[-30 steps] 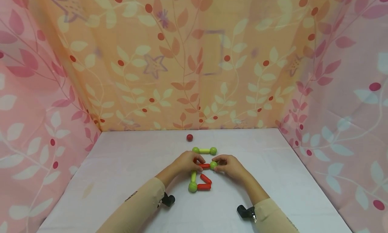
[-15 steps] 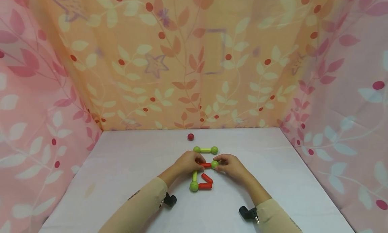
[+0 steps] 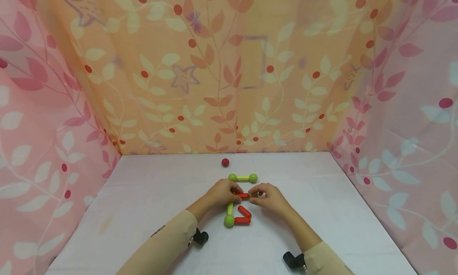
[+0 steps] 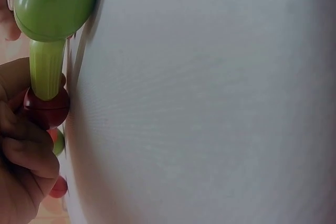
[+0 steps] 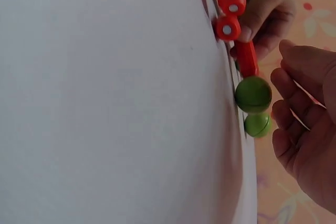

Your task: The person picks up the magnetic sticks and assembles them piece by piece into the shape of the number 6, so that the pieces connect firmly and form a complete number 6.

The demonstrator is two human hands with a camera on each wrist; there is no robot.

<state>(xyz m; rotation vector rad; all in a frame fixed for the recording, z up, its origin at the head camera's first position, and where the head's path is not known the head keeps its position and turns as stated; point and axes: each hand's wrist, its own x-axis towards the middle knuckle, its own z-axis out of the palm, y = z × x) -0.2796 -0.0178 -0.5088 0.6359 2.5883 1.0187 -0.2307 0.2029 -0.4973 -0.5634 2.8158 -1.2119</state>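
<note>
My left hand (image 3: 222,192) pinches a dark red ball (image 4: 47,113) in the middle of a ball-and-stick toy. A ribbed yellow-green stick (image 4: 47,72) joins that ball to a large green ball (image 4: 55,6). To the right, a red stick (image 3: 243,195) runs from the held ball to another green ball (image 5: 253,94). My right hand (image 3: 271,198) is over this green ball with loosely bent fingers; the right wrist view shows a gap between fingers and ball. In the head view those fingers mostly cover it.
Two red sticks (image 3: 245,211) lie near the toy's front, one extending from the front green ball. At the back, a yellow-green bar (image 3: 243,178) has green balls at both ends. Beyond it sits a loose red ball (image 3: 225,162). Patterned cloth walls (image 3: 214,88) surround the white table (image 3: 161,179).
My right fingers have shifted from the sides of the right-hand green ball to over it, now covering it in the head view. My left hand keeps its place on the toy.
</note>
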